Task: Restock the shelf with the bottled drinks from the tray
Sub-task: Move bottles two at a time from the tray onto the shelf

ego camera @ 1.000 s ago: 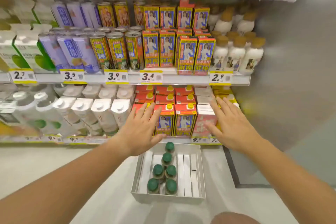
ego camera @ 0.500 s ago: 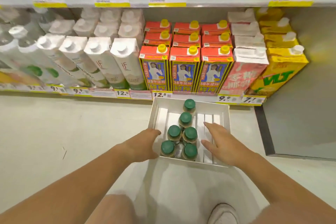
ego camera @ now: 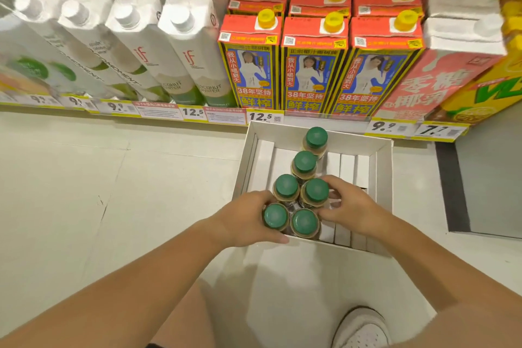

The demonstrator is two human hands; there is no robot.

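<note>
**Both hands close on the bottles in the tray**

The left hand curls around the near-left bottle at the front of the tray, fingers wrapped behind it and the thumb lying along the tray's near wall. The right hand cups the right side of the cluster: its fingertips touch the bottle in the second row on the right, and its thumb presses near the near-right bottle. Neither bottle looks lifted; both hands are narrowed around the bottles.

Six green-capped bottles stand upright in the white tray, caps toward the camera, long axes vertical. They sit two at the front, two behind, then the third-row bottle and the farthest bottle singly in a line running toward the shelf. White divider strips lie along the tray's bare right side.

The tray rests on the pale floor, its far wall just beside the bottom shelf's price strip. On the shelf above stand white coconut-water cartons to the left, red and yellow cartons directly behind the tray, and a pink carton to the right. A white shoe shows at the lower right.

Half a second ago the hands were only reaching into the tray, the left at its near-left corner and the right flat over the dividers; now both touch bottles, and the view has dropped closer to the tray.
</note>
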